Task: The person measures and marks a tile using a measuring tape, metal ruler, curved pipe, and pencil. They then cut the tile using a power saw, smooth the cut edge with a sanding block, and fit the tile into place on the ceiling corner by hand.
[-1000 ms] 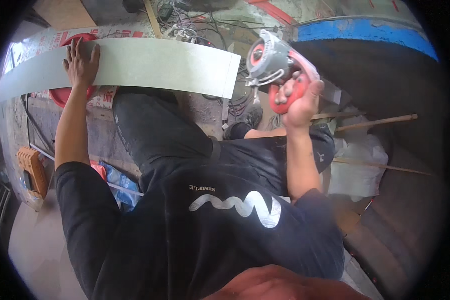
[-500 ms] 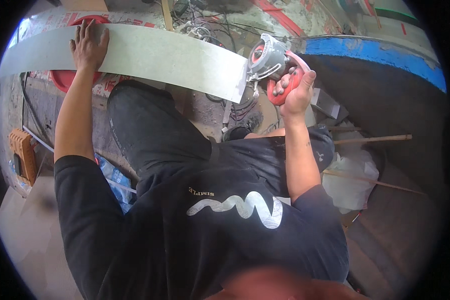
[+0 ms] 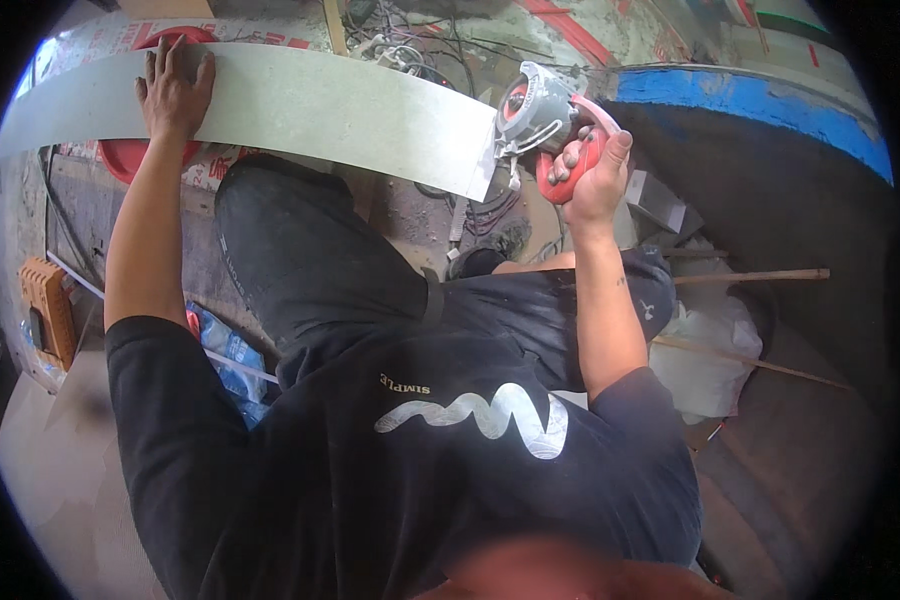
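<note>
A long pale strip of board or tile (image 3: 310, 105) lies across in front of me, over a round red plastic object (image 3: 130, 158) near its left part. My left hand (image 3: 177, 92) is spread flat on top of the strip, fingers apart. My right hand (image 3: 592, 175) is wrapped round the red handle of a red and grey hand-held circular saw (image 3: 535, 112), thumb up along the side. The saw stands at the strip's right end, its guard and base against the edge. Its blade is hidden, and whitish dust shows at the strip's end there.
Tangled cables (image 3: 405, 55) lie beyond the strip. A blue-edged dark panel (image 3: 750, 100) curves along the right. Thin wooden sticks (image 3: 755, 276), a white plastic bag (image 3: 705, 370) and a pale box (image 3: 658, 203) lie right of my leg. An orange case (image 3: 48, 310) stands left.
Almost nothing differs. The view shifts slightly, and the saw in my right hand stays at the strip's right end. My left hand remains flat on the strip.
</note>
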Action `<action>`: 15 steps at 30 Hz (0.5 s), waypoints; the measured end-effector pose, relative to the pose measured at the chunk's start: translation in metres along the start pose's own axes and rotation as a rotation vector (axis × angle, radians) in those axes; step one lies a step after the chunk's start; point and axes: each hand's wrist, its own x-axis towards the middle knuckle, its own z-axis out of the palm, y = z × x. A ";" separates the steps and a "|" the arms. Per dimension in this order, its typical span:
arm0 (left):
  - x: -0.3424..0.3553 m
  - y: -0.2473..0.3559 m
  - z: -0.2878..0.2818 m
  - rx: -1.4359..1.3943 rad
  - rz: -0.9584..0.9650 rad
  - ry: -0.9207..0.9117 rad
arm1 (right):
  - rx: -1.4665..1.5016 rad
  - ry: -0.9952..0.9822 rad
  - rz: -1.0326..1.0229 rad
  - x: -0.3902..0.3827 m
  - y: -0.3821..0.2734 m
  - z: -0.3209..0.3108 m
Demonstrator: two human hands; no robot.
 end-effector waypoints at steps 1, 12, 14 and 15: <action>0.000 0.000 0.000 -0.013 0.000 0.003 | 0.010 0.011 0.003 0.001 0.001 -0.001; -0.001 -0.003 0.006 -0.028 -0.008 0.029 | -0.004 0.016 -0.008 0.002 0.002 0.000; -0.003 -0.006 0.007 -0.012 0.007 0.040 | -0.019 0.006 -0.028 0.003 0.002 0.001; -0.003 -0.006 0.008 -0.013 0.003 0.039 | -0.017 -0.003 -0.036 0.003 0.003 0.000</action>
